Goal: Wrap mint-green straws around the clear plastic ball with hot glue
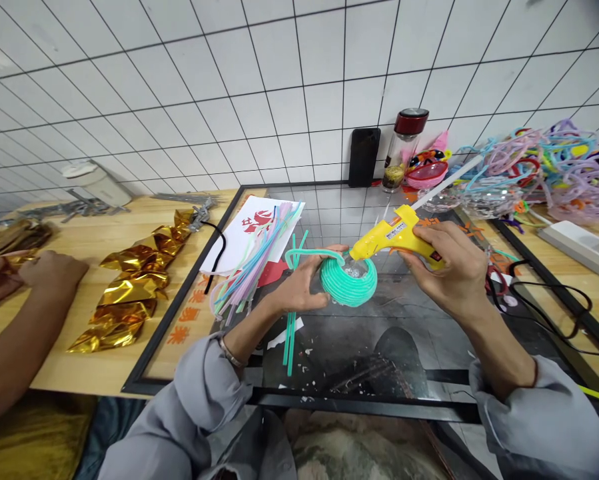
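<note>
My left hand (299, 287) is closed around a ball wrapped in turquoise pipe cleaner (349, 283), with a loose turquoise end arching over my thumb. My right hand (452, 267) grips a yellow hot glue gun (396, 241), its nozzle touching the bare shiny patch at the top of the ball. A white glue stick juts from the back of the gun. Both hands hover over a glass tabletop (349, 347) with a black frame.
A bundle of pastel pipe cleaners (252, 267) lies on white paper to the left. Gold foil (129, 287) lies on the wooden table, where another person's hands (29, 273) rest. A phone (364, 157), a jar (404, 150) and a tangled pipe-cleaner heap (554, 167) stand behind.
</note>
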A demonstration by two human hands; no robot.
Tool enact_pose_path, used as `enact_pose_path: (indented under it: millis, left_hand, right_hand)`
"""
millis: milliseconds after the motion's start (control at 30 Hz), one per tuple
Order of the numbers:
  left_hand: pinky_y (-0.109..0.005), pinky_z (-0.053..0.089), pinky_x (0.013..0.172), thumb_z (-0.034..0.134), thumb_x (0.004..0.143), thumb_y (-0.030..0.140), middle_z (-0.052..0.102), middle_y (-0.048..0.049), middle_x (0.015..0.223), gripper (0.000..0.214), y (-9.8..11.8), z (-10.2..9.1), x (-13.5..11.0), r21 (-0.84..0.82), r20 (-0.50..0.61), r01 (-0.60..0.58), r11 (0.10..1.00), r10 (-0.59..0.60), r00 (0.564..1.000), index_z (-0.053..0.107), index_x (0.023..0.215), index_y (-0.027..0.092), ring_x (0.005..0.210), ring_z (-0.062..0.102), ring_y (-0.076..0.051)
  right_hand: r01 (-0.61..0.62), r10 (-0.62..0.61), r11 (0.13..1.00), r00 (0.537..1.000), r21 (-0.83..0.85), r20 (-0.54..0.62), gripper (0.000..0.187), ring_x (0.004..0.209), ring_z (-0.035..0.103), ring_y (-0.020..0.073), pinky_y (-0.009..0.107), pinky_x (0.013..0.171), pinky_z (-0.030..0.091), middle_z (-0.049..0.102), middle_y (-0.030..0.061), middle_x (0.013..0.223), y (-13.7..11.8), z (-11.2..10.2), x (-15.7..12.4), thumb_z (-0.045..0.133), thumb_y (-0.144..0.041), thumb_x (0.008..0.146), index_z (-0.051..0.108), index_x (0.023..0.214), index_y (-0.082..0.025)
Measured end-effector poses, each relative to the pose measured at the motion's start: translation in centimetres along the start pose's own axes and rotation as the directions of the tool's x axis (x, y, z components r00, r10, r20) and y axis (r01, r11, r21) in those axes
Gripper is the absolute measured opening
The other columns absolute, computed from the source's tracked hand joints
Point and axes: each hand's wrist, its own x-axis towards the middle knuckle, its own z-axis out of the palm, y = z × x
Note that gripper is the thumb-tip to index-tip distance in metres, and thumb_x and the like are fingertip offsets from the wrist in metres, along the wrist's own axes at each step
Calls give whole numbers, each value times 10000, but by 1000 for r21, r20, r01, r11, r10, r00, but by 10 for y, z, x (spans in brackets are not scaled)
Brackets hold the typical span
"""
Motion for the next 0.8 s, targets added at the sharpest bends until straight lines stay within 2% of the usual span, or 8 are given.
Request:
enact_pose_path:
  millis: [400, 533, 600, 700, 733, 800]
  left_hand:
    - [-534, 332, 1216, 684, 693, 198, 481, -137, 1514, 717, -1, 0, 0, 15, -1, 0, 1000, 0, 1000, 453, 1371, 234, 1478, 393, -338]
    - [-549, 305, 1231, 682, 679, 182, 474, -131, 1523, 738, -5, 0, -1, 45, 6, -8, 999, 8, 1000, 453, 1379, 232, 1485, 379, -349]
    - [-551, 310, 1229, 680, 675, 183, 471, -125, 1529, 726, -6, -1, 0, 58, 9, -7, 998, 7, 1000, 468, 1367, 234, 1479, 386, -355]
    - [-555, 322, 1220, 676, 677, 199, 486, -120, 1520, 708, -2, 0, 1, 77, 9, 3, 997, -4, 1000, 486, 1357, 236, 1475, 391, -361]
    - [-559, 325, 1216, 674, 677, 203, 490, -119, 1517, 702, -1, 0, 2, 81, 8, 2, 997, -3, 1000, 492, 1354, 237, 1473, 392, -363]
    - [-569, 330, 1208, 671, 674, 209, 491, -118, 1516, 693, 2, 1, 3, 81, 5, -11, 997, 11, 1000, 502, 1346, 242, 1470, 397, -368]
  right_hand:
    - [-75, 74, 995, 997, 65, 12, 193, 821, 683, 256, 414, 727, 558, 726, 78, 905, 2, 4, 3, 693, -363, 854, 667, 998, -237]
    - [-172, 170, 979, 985, 111, 32, 233, 724, 655, 222, 363, 647, 525, 702, 57, 815, 10, 12, 0, 720, -386, 798, 689, 943, -207]
    - [-283, 276, 948, 959, 148, 67, 261, 699, 646, 212, 345, 630, 510, 708, 45, 796, 15, 18, -3, 732, -406, 763, 707, 921, -200]
    - [-481, 457, 858, 875, 181, 159, 301, 670, 640, 201, 325, 615, 489, 727, 32, 783, 26, 26, -8, 724, -436, 740, 730, 911, -188]
    - [-540, 511, 825, 838, 165, 192, 308, 650, 630, 195, 317, 601, 476, 723, 27, 762, 31, 28, -11, 709, -441, 748, 736, 914, -184]
    - [-615, 597, 787, 781, 56, 183, 303, 605, 593, 190, 311, 577, 441, 682, 17, 676, 42, 33, -16, 681, -454, 751, 739, 867, -180]
